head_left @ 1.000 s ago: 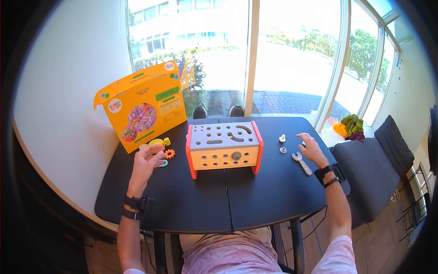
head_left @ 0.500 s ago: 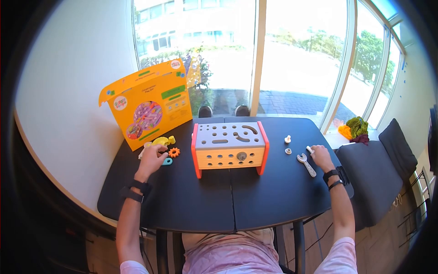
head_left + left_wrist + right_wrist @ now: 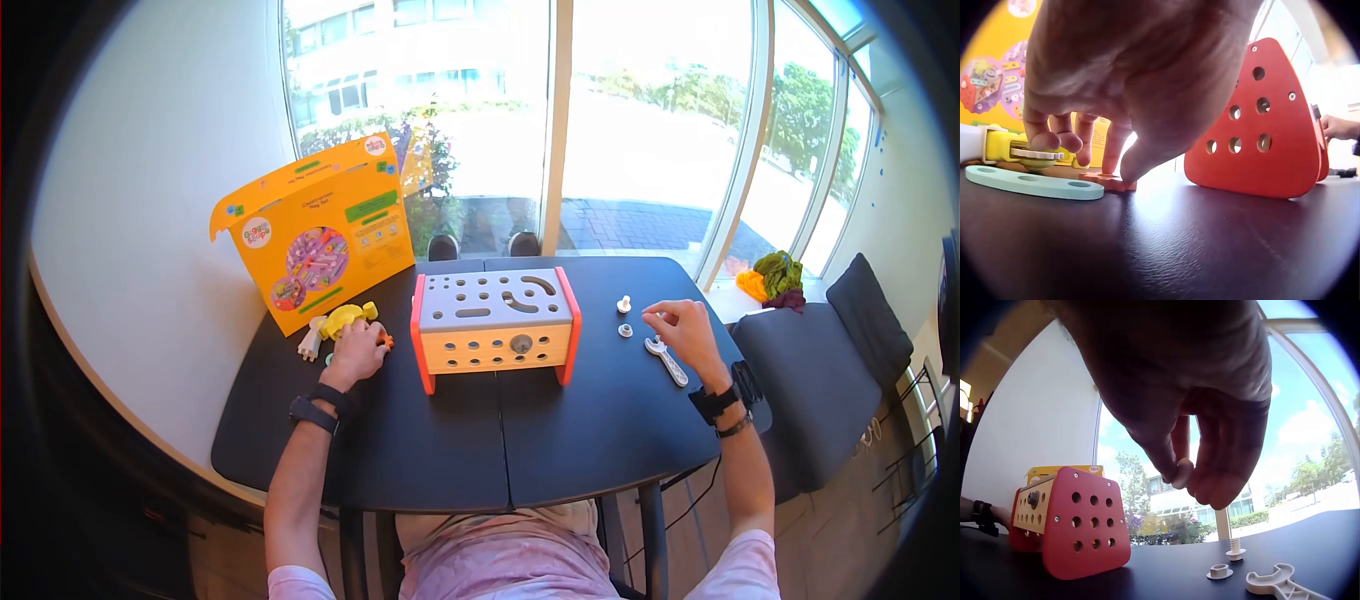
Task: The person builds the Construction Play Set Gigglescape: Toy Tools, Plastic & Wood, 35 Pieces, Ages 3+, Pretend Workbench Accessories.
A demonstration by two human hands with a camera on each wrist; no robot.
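Note:
My left hand (image 3: 357,354) pinches an orange toy gear (image 3: 1107,181) on the table between thumb and fingertip. A light-blue strip with holes (image 3: 1032,184) lies beside it, and a yellow toy piece (image 3: 345,319) is just beyond. My right hand (image 3: 690,338) is raised above the table, thumb and fingers curled together at the tips. A small white piece held there is mostly hidden by the fingers. Below and left of this hand are a white bolt (image 3: 1235,551) standing upright and a white nut (image 3: 1219,572). A white toy wrench (image 3: 667,362) lies under it.
A wooden toy workbench (image 3: 495,346) with a grey holed top and red sides stands mid-table. The yellow cardboard box (image 3: 325,230) stands at the back left. Another pale piece (image 3: 311,340) lies left of my left hand. A grey seat (image 3: 800,390) is at the right.
My left hand has moved right and down onto the orange gear. My right hand picked up the small white piece from beside the wrench and has risen slightly, moving left.

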